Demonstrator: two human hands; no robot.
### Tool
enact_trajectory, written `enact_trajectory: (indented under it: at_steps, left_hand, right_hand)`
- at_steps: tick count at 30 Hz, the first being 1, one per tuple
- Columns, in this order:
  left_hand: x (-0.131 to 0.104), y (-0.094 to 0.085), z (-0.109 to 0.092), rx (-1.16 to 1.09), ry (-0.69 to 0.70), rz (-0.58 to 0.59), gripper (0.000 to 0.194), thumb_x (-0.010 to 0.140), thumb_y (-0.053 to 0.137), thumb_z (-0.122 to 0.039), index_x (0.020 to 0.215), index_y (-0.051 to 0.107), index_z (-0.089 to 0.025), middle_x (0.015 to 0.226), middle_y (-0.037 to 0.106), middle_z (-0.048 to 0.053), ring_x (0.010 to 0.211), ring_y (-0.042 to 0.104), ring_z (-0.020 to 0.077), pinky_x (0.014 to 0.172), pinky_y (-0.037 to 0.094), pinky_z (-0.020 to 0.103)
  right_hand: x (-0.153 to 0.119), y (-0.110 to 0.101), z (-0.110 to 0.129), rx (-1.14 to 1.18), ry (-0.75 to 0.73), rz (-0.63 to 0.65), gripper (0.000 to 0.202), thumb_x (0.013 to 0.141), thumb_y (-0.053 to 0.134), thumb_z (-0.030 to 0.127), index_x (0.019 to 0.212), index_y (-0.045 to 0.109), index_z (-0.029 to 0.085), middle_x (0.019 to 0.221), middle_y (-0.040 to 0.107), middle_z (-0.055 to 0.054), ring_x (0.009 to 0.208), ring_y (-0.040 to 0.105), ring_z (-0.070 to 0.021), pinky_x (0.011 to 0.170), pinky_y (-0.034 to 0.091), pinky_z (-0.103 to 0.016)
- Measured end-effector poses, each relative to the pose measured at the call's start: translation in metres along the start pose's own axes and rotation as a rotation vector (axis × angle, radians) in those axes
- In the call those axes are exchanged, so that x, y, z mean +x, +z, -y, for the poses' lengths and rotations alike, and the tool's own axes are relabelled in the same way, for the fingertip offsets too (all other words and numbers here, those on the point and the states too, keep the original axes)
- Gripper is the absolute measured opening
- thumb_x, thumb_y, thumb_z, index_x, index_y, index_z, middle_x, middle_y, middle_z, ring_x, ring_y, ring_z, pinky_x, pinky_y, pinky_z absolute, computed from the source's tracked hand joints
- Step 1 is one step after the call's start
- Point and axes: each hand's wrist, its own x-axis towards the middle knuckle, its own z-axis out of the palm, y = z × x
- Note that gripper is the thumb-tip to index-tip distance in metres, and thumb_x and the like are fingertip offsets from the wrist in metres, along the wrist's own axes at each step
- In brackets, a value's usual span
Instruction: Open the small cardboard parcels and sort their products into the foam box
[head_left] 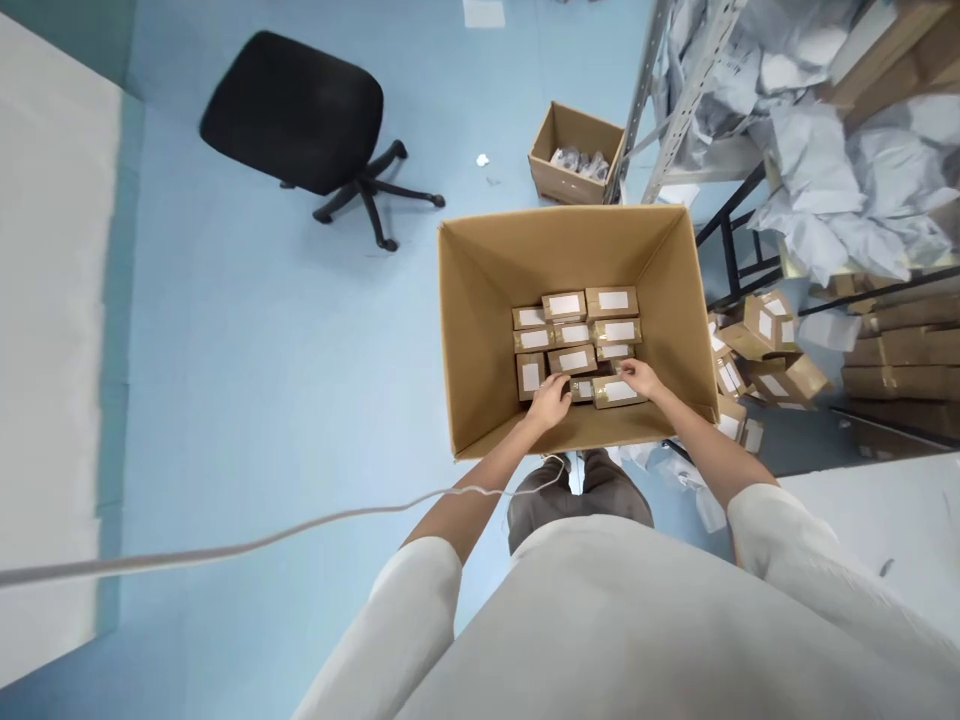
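A large open cardboard box (491,260) stands in front of me, with several small labelled brown boxes on its bottom. My left hand (551,402) reaches inside, its fingertips at the lower edge of a tilted small box (572,360); whether it grips that box is unclear. My right hand (639,378) is at the upper right edge of another small box (616,392), near the right wall. Its fingers look bent, and what lies between them is too small to make out.
A black office chair (300,110) stands at the upper left. Behind the large box is a smaller carton (559,183). Shelving (694,95) with grey bags and a pile of boxes (765,325) line the right. A pale cord (300,527) crosses the lower left.
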Motion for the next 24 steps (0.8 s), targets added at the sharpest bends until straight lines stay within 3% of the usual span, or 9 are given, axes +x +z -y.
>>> enact_trajectory:
  at_steps: [5, 10, 18, 24]
  left_hand:
    - [0.034, 0.027, 0.010, 0.077, 0.042, 0.133, 0.050, 0.103, 0.053, -0.023, 0.152, 0.062, -0.021, 0.163, 0.056, 0.014, 0.150, 0.055, 0.0323, 0.129, 0.043, 0.049]
    - [0.068, 0.065, 0.042, 0.103, 0.082, 0.235, 0.050, 0.100, 0.057, -0.022, 0.150, 0.063, -0.022, 0.159, 0.059, 0.013, 0.144, 0.059, 0.0321, 0.125, 0.045, 0.045]
    - [0.091, 0.124, 0.098, -0.005, 0.007, 0.297, 0.049, 0.099, 0.060, -0.029, 0.147, 0.065, -0.023, 0.152, 0.063, 0.015, 0.140, 0.061, 0.0351, 0.126, 0.044, 0.048]
    - [0.098, 0.148, 0.109, 0.010, -0.036, 0.326, 0.049, 0.098, 0.057, -0.024, 0.146, 0.065, -0.019, 0.148, 0.064, 0.017, 0.136, 0.063, 0.0365, 0.123, 0.046, 0.049]
  right_hand:
    - [0.035, 0.025, -0.027, -0.269, -0.007, 0.190, 0.047, 0.090, 0.075, 0.023, 0.136, 0.066, 0.021, 0.143, 0.070, -0.014, 0.121, 0.071, -0.0265, 0.109, 0.054, -0.039]
    - [0.054, 0.050, -0.054, -0.631, -0.106, 0.385, 0.053, 0.091, 0.080, 0.028, 0.139, 0.059, 0.024, 0.154, 0.056, -0.016, 0.141, 0.056, -0.0319, 0.111, 0.051, -0.044]
    - [0.075, 0.092, -0.112, -0.741, -0.124, 0.536, 0.074, 0.086, 0.086, 0.034, 0.153, 0.055, 0.024, 0.167, 0.046, -0.021, 0.151, 0.047, -0.0399, 0.121, 0.043, -0.056]
    - [0.071, 0.119, -0.152, -0.783, -0.143, 0.535, 0.100, 0.077, 0.091, 0.036, 0.166, 0.046, 0.020, 0.179, 0.029, -0.024, 0.163, 0.029, -0.0458, 0.131, 0.024, -0.065]
